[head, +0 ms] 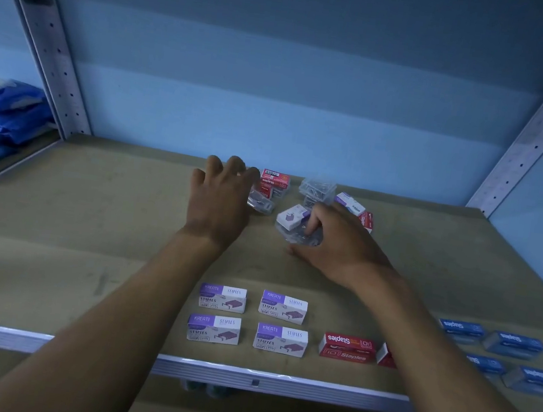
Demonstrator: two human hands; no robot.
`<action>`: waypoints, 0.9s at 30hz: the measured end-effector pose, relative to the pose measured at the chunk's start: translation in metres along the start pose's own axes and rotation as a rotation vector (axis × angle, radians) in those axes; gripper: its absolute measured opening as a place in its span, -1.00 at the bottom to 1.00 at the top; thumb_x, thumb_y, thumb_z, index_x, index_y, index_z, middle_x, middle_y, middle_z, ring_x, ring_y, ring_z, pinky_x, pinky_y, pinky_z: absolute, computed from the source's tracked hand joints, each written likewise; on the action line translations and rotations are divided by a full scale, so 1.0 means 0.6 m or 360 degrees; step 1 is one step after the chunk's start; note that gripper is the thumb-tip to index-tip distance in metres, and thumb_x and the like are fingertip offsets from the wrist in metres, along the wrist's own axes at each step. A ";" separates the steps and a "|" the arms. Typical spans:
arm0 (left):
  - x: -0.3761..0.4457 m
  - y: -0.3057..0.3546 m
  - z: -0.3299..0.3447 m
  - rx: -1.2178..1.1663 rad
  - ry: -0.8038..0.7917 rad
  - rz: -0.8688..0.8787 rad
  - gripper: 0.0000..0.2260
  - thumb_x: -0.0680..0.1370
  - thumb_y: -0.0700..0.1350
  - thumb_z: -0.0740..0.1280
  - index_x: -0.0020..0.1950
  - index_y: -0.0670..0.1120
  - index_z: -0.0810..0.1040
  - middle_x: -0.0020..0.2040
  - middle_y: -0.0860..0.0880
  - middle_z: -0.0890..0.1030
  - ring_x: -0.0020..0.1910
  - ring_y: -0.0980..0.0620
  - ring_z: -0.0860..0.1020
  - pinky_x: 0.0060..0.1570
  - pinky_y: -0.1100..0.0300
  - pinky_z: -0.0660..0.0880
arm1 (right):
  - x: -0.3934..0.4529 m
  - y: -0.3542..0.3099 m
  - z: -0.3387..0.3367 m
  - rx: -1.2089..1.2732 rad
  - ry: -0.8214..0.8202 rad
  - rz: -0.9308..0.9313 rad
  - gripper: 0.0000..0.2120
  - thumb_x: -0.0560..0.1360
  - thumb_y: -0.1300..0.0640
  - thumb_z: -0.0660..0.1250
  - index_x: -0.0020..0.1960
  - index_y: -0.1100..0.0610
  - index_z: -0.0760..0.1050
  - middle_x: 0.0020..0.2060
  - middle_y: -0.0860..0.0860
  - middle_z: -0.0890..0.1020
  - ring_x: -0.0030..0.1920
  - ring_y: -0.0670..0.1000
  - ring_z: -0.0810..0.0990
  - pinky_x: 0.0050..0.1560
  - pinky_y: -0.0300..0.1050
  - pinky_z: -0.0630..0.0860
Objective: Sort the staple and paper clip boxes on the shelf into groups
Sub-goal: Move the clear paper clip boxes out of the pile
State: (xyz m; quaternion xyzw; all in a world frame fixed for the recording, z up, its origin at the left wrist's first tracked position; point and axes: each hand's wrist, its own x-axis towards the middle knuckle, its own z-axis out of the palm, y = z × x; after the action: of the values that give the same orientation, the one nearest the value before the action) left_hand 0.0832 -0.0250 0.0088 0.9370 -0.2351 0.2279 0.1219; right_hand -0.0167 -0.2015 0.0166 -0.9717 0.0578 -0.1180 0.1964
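Dimly, brown shelf (89, 216), blue wall (279, 85).

Dim, blue-tinted wide-angle view with blur toward the back and edges

Light is low and cool, and the back wall (286, 80) shows horizontal bands of lighter and darker blue. The brown shelf board (91, 202) is evenly lit, with only soft shadow beneath the forearms. A thin line of glare runs along the metal front edge (241, 373). The purple-and-white staple boxes (250, 319) near the front are sharp enough to read; the mixed pile (312, 197) at the back is smeared, as are the left hand (219, 199) and right hand (334, 241). The blue boxes (505, 357) at right are soft. The steel uprights (54, 49) lean and bow outward near the frame edges.
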 end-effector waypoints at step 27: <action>-0.032 -0.025 -0.087 -0.0642 -0.0293 0.0139 -0.77 0.49 0.06 0.44 0.13 0.08 0.64 0.02 0.07 0.61 -0.12 0.10 0.48 -0.09 0.20 0.39 | -0.033 0.040 -0.059 0.0923 -0.0230 0.0499 -0.74 0.59 -0.05 0.33 -0.06 0.11 0.68 -0.17 0.13 0.75 -0.18 0.12 0.73 -0.06 0.04 0.70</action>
State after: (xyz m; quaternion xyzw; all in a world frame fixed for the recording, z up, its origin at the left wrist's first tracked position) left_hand 0.0561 0.0130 0.0428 0.8993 -0.3265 0.0948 0.2750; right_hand -0.0463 -0.2332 0.0348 -0.8604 0.1563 -0.0286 0.4841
